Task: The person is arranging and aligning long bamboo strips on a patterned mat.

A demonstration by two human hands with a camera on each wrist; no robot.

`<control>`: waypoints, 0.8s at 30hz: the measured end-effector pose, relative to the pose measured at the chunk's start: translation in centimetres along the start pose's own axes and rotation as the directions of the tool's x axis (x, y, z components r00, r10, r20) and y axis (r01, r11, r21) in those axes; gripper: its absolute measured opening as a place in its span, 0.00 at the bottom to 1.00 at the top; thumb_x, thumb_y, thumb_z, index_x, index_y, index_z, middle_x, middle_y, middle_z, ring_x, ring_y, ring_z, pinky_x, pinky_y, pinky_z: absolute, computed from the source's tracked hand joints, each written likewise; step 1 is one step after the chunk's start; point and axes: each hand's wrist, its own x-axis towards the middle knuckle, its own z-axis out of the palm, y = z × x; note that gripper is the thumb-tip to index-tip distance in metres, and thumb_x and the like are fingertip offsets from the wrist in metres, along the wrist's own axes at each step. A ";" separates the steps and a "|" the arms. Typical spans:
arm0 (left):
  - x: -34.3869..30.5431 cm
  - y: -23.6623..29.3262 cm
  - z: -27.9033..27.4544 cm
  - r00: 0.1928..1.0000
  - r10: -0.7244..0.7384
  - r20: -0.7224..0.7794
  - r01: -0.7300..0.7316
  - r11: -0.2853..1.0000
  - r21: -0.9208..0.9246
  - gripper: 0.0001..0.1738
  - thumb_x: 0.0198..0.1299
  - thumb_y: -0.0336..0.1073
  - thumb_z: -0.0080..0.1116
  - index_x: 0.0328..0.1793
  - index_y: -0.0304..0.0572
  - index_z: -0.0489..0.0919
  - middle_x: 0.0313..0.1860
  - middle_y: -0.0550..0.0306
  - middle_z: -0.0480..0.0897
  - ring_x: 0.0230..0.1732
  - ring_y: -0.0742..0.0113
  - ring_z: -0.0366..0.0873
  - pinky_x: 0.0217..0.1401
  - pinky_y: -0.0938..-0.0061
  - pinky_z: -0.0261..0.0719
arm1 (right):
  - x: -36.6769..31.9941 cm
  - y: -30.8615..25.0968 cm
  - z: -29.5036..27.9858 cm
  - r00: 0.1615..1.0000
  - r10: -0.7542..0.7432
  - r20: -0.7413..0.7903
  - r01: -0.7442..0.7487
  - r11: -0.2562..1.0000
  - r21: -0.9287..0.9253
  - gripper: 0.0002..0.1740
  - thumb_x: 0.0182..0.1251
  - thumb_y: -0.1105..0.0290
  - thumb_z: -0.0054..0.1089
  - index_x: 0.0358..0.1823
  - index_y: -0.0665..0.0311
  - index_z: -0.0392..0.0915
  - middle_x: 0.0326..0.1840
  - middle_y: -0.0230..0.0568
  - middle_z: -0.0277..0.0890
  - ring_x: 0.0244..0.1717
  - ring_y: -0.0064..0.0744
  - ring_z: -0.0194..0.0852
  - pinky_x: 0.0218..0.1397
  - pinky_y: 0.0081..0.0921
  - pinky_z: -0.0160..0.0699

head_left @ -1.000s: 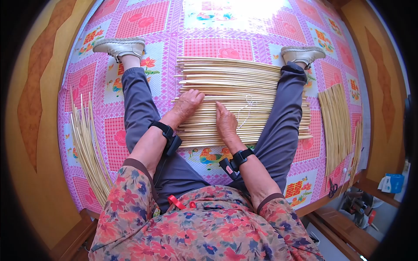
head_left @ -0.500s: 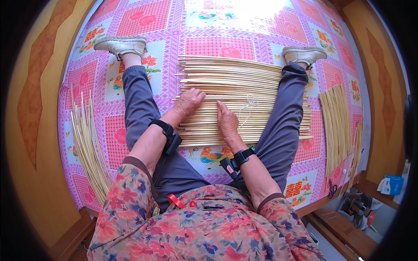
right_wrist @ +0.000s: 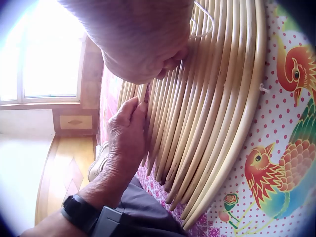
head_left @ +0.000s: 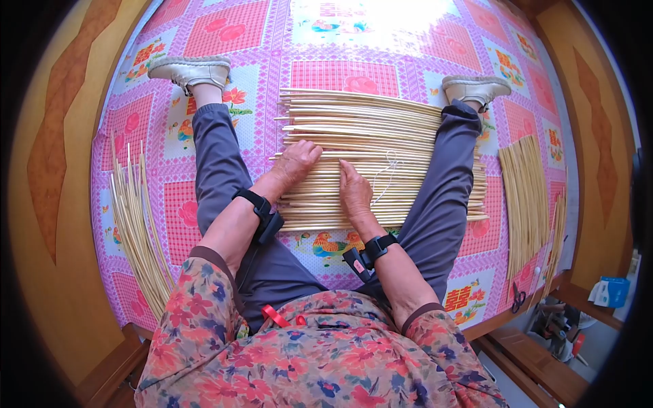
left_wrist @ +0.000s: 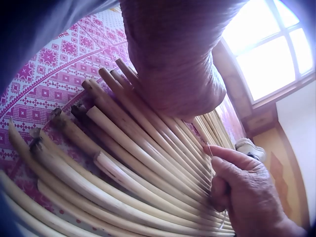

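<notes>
In the head view, long, smooth, straw-coloured round stalks (head_left: 367,122) lie side by side in a flat layer on a pink-and-white patterned sheet (head_left: 272,75), between two legs in dark grey trousers (head_left: 435,177). Both bare forearms, each with a black wrist strap (head_left: 257,204), reach forward and converge over the layer. The left hand (head_left: 296,162) rests knuckles up across the stalks near their left ends, fingers bent down. The right hand (head_left: 355,192) stands just beside it, nearer the body, its thumb side uppermost and pointing forward. A looped thin white thread (head_left: 393,163) lies over the stalks to its right.

In the left wrist view, the right hand's thumb and forefinger pinch the thread, the other fingers folded under; the left hand blocks the upper middle, its fingertips hidden.

In the right wrist view, the left hand's fingers close on a stalk, its wrist low and fairly straight. The right hand looms overhead, curled fingertips close above the stalks.
</notes>
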 end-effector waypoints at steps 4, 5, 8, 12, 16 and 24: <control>0.1 0.4 -0.6 1.000 -0.008 0.007 0.008 1.000 0.012 0.10 0.50 0.31 0.47 0.39 0.40 0.70 0.30 0.53 0.71 0.36 0.57 0.71 0.39 0.66 0.71 | 0.0 -0.2 -0.1 0.999 0.021 -0.041 -0.016 0.994 0.104 0.12 0.64 0.61 0.46 0.45 0.50 0.74 0.27 0.47 0.76 0.29 0.49 0.75 0.32 0.40 0.74; 0.0 0.4 -0.6 1.000 -0.006 0.012 0.006 1.000 0.014 0.10 0.50 0.31 0.47 0.40 0.39 0.70 0.31 0.53 0.70 0.36 0.56 0.71 0.39 0.66 0.71 | 0.0 -0.3 -0.2 0.999 0.020 -0.041 -0.016 0.994 0.104 0.12 0.64 0.61 0.46 0.45 0.50 0.74 0.27 0.47 0.76 0.29 0.49 0.75 0.32 0.40 0.74; 0.1 0.4 -0.8 1.000 -0.007 0.029 0.006 1.000 0.023 0.11 0.49 0.30 0.47 0.40 0.39 0.70 0.31 0.53 0.70 0.36 0.56 0.71 0.38 0.66 0.71 | 0.0 -0.6 -0.4 0.997 0.070 -0.034 -0.066 0.991 0.116 0.10 0.63 0.61 0.46 0.42 0.51 0.75 0.27 0.46 0.76 0.30 0.48 0.75 0.32 0.40 0.73; 0.0 0.4 -0.7 0.999 0.017 0.028 -0.018 1.000 0.023 0.11 0.48 0.30 0.47 0.40 0.39 0.70 0.31 0.52 0.70 0.36 0.57 0.71 0.38 0.66 0.71 | 0.1 -0.2 0.3 0.996 0.052 -0.069 -0.042 0.990 0.133 0.10 0.64 0.61 0.44 0.40 0.53 0.74 0.26 0.45 0.76 0.28 0.48 0.75 0.31 0.41 0.72; 0.1 0.6 -1.0 1.000 -0.002 0.019 0.002 1.000 -0.005 0.11 0.47 0.29 0.47 0.40 0.39 0.70 0.31 0.52 0.70 0.35 0.56 0.71 0.37 0.66 0.72 | 0.1 -0.4 0.3 0.994 0.045 -0.100 -0.032 0.992 0.123 0.11 0.65 0.60 0.43 0.39 0.53 0.74 0.24 0.45 0.76 0.27 0.49 0.75 0.30 0.42 0.72; 0.3 0.4 -1.2 0.999 0.028 0.042 -0.028 1.000 0.009 0.10 0.48 0.30 0.47 0.39 0.39 0.70 0.30 0.53 0.70 0.34 0.57 0.71 0.34 0.66 0.72 | 0.3 -0.5 0.5 0.991 0.091 -0.095 -0.073 0.982 0.176 0.11 0.64 0.60 0.44 0.38 0.54 0.74 0.25 0.46 0.76 0.29 0.49 0.75 0.32 0.42 0.72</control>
